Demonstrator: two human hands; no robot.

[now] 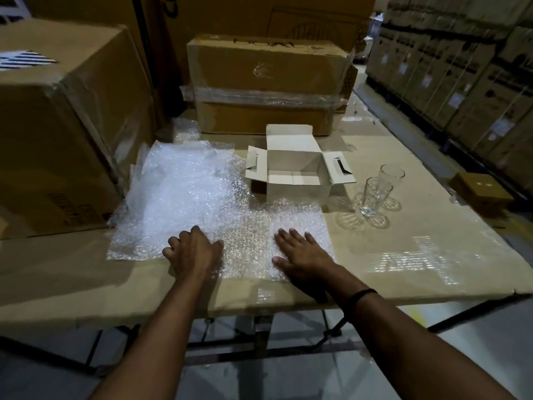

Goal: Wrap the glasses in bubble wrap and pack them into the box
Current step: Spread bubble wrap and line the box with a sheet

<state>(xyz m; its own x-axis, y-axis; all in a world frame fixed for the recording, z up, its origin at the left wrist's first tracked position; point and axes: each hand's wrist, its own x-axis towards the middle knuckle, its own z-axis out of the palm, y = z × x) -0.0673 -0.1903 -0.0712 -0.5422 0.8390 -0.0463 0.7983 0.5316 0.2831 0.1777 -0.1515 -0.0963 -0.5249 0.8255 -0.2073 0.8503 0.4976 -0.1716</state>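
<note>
The big carton [57, 125] at the counter's [403, 269] left edge is cut off by the picture's left side, and its printed label is too dark to read. The stacked cartons [461, 82] beyond the right edge are blurred (their labels unreadable). Bubble wrap [202, 197] hides the counter beneath it, and the small white box [294, 171] hides part of the wrap's far edge.

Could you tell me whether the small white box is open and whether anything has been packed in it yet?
Open and empty: the white box has its flaps folded outward and its bare floor shows.
</note>
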